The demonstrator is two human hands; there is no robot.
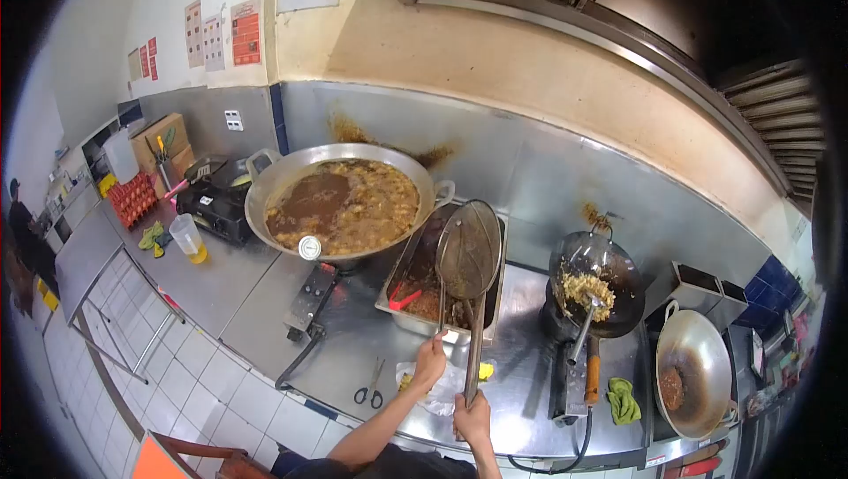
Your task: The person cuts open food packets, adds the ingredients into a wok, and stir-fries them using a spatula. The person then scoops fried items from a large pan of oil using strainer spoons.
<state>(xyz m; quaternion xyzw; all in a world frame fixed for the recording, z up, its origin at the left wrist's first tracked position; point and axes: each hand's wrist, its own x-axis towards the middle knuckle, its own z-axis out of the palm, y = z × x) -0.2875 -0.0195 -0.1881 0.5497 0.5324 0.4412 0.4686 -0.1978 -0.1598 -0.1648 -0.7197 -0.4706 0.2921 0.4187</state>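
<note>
My right hand [473,417] is closed around the long handle of a round mesh strainer [468,249]. The strainer's head is raised over a rectangular metal tray [430,324] holding brown food bits and a red-handled utensil [405,299]. My left hand [431,362] is closed on a thin metal handle [442,307] at the tray's front edge; the far end of that utensil is hidden behind the strainer. Just below the hands lies a clear plastic bag [442,388]. Black-handled scissors [370,386] rest on the counter to the left.
A large wok [344,201] of bubbling brown oil and food stands at back left, with a dial thermometer [309,248] on its rim. To the right are a dark wok [623,289] with a ladle, a green cloth [624,400] and a metal wok [702,382].
</note>
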